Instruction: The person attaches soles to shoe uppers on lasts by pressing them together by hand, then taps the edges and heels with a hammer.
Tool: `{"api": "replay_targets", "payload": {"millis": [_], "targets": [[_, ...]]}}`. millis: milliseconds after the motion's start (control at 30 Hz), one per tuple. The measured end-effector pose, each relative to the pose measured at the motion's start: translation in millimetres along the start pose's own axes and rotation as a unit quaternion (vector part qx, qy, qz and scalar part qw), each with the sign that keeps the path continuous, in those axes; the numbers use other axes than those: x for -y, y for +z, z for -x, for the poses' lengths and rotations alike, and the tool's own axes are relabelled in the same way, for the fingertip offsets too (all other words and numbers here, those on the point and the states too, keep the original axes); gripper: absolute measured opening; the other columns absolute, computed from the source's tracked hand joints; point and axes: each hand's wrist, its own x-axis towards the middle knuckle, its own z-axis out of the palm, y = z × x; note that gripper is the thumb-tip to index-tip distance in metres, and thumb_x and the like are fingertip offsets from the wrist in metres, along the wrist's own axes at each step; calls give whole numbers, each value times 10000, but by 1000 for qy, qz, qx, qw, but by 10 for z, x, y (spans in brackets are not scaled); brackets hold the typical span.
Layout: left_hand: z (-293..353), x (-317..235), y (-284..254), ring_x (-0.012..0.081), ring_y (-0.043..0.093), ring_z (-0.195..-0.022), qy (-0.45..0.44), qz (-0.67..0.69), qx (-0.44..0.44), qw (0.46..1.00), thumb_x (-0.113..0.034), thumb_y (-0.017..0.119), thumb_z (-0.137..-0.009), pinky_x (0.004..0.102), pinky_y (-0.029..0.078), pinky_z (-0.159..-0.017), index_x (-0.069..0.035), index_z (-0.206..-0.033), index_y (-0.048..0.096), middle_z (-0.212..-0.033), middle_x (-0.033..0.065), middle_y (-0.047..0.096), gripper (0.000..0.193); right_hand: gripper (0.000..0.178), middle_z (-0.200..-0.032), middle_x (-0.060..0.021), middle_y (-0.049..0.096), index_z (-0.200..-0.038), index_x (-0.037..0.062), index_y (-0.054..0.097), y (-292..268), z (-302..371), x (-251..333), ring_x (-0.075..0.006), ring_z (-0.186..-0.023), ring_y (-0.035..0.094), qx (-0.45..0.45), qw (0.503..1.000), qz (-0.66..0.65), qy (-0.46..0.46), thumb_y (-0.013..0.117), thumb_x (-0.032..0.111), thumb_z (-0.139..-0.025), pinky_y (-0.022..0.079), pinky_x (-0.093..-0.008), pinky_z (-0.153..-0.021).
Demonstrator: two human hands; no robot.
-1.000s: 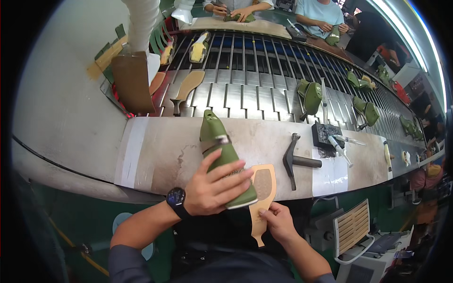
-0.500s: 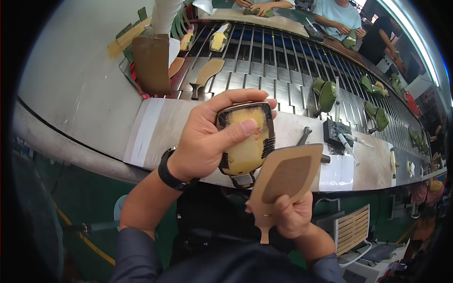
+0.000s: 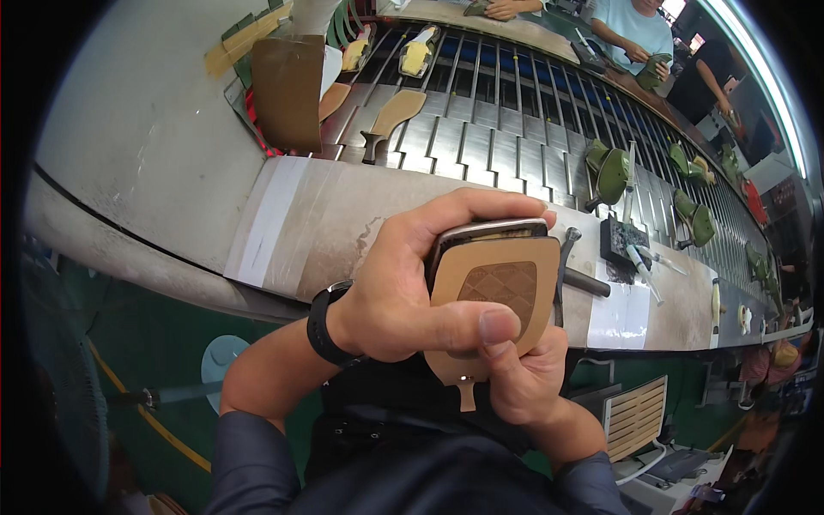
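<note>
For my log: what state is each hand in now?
Left hand: closed around the shoe, thumb on the tan insole.
Right hand: closed on the insole.

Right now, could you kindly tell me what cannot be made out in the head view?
Head view: most of the dark-rimmed shoe, hidden by the flat, narrow-tailed tan insole and left hand.
Head view: fingertips of the right hand, thumb aside, behind the insole.
Head view: the co-worker at top centre, mostly cut off by the upper edge.
</note>
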Motion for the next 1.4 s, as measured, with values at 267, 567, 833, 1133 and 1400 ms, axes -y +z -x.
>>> {"api": "replay_targets", "payload": {"millis": [267, 567, 833, 1133, 1400], "targets": [[29, -7, -49, 335, 565, -1385, -1, 6, 25, 1000, -357, 894, -800, 470, 477, -1149, 58, -1473, 468, -1477, 281, 563, 899, 249, -788, -28, 738, -1148, -24, 763, 9, -6, -36, -79, -691, 657, -1, 1000, -25, 2, 648, 179, -1061, 517, -254, -606], [55, -69, -34, 337, 554, -1395, -34, 24, 3, 999, -383, 847, -837, 467, 479, -1147, 47, -1470, 479, -1477, 274, 565, 849, 251, -819, -33, 754, -1141, -25, 767, 79, -51, 28, -72, -707, 657, -20, 1000, -8, -5, 660, 185, -1055, 517, -252, -609], [104, -142, -40, 345, 563, -1387, -44, 3, -2, 999, -327, 725, -905, 473, 480, -1140, 39, -1457, 501, -1464, 267, 580, 699, 308, -1073, -84, 746, -1194, -36, 693, 44, 34, 9, -140, -964, 682, 23, 995, -41, 86, 623, 238, -1073, 554, -291, -830], [92, -383, 54, 310, 581, -1365, -106, -31, -46, 993, -274, 663, -967, 430, 473, -1134, 58, -1452, 523, -1454, 253, 600, 604, 255, -870, -39, 761, -1131, -14, 760, 70, 46, -6, -72, -748, 664, 5, 994, -63, 84, 670, 213, -1057, 526, -250, -639], [-205, -122, -153, 276, 477, -1458, -59, -21, 60, 996, -530, 798, -819, 419, 383, -1203, 79, -1577, 353, -1625, 211, 425, 1069, 415, -1180, -114, 743, -1273, -36, 663, -234, -190, -40, -182, -1025, 718, -21, 984, -146, 98, 688, 302, -1033, 572, -316, -884]]}}
